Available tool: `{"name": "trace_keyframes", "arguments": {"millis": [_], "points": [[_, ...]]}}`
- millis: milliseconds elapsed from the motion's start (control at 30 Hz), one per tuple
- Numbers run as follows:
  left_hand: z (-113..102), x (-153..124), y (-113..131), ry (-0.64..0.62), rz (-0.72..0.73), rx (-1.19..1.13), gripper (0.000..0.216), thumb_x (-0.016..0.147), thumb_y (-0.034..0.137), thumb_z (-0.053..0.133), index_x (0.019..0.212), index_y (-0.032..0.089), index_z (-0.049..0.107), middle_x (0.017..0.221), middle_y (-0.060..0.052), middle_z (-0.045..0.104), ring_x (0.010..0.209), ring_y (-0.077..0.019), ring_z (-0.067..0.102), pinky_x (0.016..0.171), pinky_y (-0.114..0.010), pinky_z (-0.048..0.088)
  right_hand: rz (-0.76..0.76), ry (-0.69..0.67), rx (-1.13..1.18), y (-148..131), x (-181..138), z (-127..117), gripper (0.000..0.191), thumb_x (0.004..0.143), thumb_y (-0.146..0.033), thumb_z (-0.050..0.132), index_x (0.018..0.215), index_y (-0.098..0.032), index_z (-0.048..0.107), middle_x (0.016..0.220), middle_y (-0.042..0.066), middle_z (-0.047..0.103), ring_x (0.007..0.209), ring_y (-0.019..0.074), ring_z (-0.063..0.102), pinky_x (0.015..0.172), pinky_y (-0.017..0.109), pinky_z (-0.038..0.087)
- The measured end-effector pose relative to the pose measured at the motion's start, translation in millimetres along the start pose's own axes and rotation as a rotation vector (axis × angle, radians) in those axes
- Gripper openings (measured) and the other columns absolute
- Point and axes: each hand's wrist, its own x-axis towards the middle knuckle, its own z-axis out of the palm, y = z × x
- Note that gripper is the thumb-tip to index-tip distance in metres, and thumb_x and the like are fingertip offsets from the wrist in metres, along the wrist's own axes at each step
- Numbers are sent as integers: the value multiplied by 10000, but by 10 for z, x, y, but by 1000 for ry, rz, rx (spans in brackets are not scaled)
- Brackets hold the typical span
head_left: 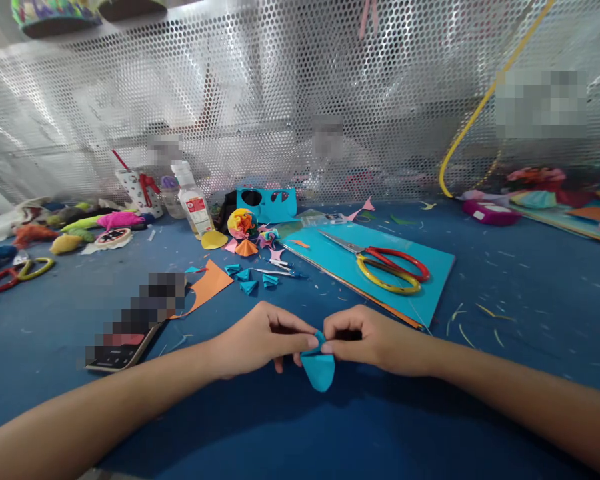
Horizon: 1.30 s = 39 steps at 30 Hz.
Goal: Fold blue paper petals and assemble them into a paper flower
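Both my hands meet low in the middle of the blue table (pixel 530 320). My left hand (pixel 257 340) and my right hand (pixel 365 337) pinch the top of a small turquoise paper piece (pixel 319 369), rolled or folded into a rounded cone shape that hangs below my fingertips. Fingers of both hands are curled closed on it. Behind my hands lie several small folded turquoise pieces (pixel 249 277) and an orange paper scrap (pixel 207 283).
Red-and-yellow scissors (pixel 387 267) rest on a turquoise sheet (pixel 430 280). A glue bottle (pixel 193 203), a colourful paper flower (pixel 243 223), a phone (pixel 130 327) and another pair of scissors (pixel 15 273) lie to the left. Perforated metal screen behind.
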Motion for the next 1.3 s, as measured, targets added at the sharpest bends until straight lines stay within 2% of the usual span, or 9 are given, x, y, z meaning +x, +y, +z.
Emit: {"name": "trace_keyframes", "arguments": {"millis": [167,367,533,667,867,1067,1300], "points": [[-5,2,-11,6,-17,1,242,687,306,652,874,167,718,596,-10,610,538,-85,497,421,-159,402,-9,-20,-3,-4,15,-2,249,775,-374,549,678,-146,575,591,-45,415,547,80,333,506,218,265],[3,17,-15,94,-60,-23,254,609,336,711,776,144,715,599,-13,624,542,-94,511,428,-168,407,16,47,71,-25,25,27,276,753,-404,577,650,-148,560,550,-57,373,519,75,309,472,211,237],[16,23,-10,167,-27,-54,197,672,307,663,760,135,705,526,20,552,475,-61,475,445,-163,425,2,70,103,-6,23,24,265,805,-407,509,723,-161,564,601,-40,417,555,89,365,509,216,288],[21,26,-17,230,-30,-106,186,693,309,648,750,141,702,561,18,569,492,-61,504,493,-176,454,6,77,43,-18,15,32,218,733,-373,611,749,-162,555,609,-45,436,562,89,382,520,210,310],[11,31,-36,207,-40,-142,212,684,327,652,750,132,707,581,2,586,546,-85,528,551,-212,477,-8,181,39,4,26,67,200,770,-359,572,710,-169,557,624,-39,461,565,92,389,522,213,317],[14,39,-21,218,-51,-136,243,643,324,692,793,133,710,578,-1,595,548,-83,524,517,-196,464,-16,195,46,70,31,47,214,790,-376,547,714,-176,558,599,-40,438,546,95,402,506,217,322],[3,45,-14,199,-82,-149,170,612,259,721,708,125,678,550,22,577,510,-61,519,509,-183,458,-82,199,-7,19,12,51,198,813,-322,537,691,-166,545,624,-42,422,545,80,365,500,210,300]]}}
